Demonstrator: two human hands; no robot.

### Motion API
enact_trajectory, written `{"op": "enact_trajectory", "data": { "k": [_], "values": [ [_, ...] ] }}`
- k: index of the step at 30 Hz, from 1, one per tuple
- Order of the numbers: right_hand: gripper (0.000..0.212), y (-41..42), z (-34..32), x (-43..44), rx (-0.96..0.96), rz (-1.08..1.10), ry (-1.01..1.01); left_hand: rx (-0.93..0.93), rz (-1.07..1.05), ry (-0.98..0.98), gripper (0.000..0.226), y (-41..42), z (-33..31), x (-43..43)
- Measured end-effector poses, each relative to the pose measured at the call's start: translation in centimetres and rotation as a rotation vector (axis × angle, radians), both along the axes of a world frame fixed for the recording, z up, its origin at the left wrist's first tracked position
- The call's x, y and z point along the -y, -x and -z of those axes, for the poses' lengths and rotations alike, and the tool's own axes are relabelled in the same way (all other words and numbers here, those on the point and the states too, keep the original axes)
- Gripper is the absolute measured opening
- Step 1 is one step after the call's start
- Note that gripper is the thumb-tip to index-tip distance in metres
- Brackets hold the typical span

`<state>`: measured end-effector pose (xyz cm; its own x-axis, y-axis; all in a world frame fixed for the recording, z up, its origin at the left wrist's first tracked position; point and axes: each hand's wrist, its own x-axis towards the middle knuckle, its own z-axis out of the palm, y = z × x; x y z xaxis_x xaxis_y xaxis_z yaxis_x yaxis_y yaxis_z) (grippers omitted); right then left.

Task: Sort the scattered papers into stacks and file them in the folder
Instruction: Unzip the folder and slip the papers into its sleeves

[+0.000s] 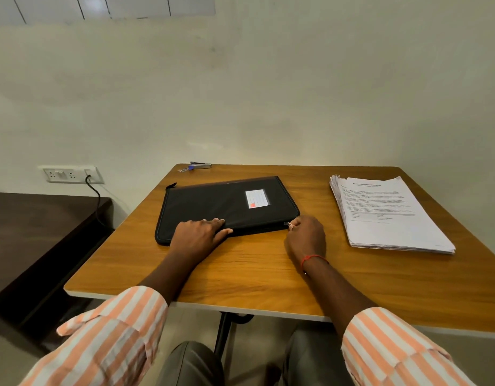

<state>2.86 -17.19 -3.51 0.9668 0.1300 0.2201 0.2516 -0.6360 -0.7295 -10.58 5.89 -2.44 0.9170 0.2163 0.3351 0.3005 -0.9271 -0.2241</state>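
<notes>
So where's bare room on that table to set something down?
Bare wood between the black fabric zip folder and the white printed paper stack, and along the wooden table's near edge. Crowded at the folder's front, by the left hand and right hand.

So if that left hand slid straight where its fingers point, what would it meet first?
The left hand lies flat on the black folder, fingers aimed right and slightly away. It would likely cross bare cover and meet the white label first, though depth is unclear.

The worktop is wood-grain laminate with a soft sheen. The folder looks like matt black cloth. At the right edge lies white printed paper.
</notes>
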Motion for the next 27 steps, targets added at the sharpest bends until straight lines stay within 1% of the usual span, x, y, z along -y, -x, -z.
{"op": "enact_trajectory", "data": {
  "k": [3,5,9,11,15,20,22,24,27],
  "values": [
    [0.012,-0.4,-0.2,0.1,-0.012,0.05,-0.013,0.008,0.002,0.011,0.07,0.1,-0.1,-0.1],
    [0.012,0.0,-0.3,0.0,0.019,0.043,0.026,0.001,0.0,0.013,0.07,0.1,-0.1,0.0],
    [0.009,1.0,0.4,-0.2,0.089,-0.081,0.09,0.0,0.004,-0.002,0.068,0.1,-0.2,0.1],
    [0.007,1.2,0.4,-0.2,0.075,-0.121,0.067,0.007,0.01,-0.009,0.068,0.1,-0.1,0.1],
    [0.012,2.3,0.3,-1.0,0.022,-0.211,0.031,0.041,0.042,-0.014,0.068,0.1,0.0,0.3],
    [0.012,4.7,0.1,-3.7,0.068,-0.363,0.076,0.067,0.077,-0.047,0.068,-0.1,0.2,0.7],
    [0.012,4.5,-0.2,-4.2,0.069,-0.316,0.065,0.09,0.075,-0.026,0.065,0.1,0.1,0.7],
    [0.016,3.8,-0.1,-4.0,0.043,-0.23,0.044,0.13,0.07,0.053,0.06,0.7,-0.1,0.8],
    [0.019,2.7,0.0,-3.5,0.014,-0.099,0.015,0.164,0.03,0.11,0.064,1.9,0.0,0.6]
  ]
}}
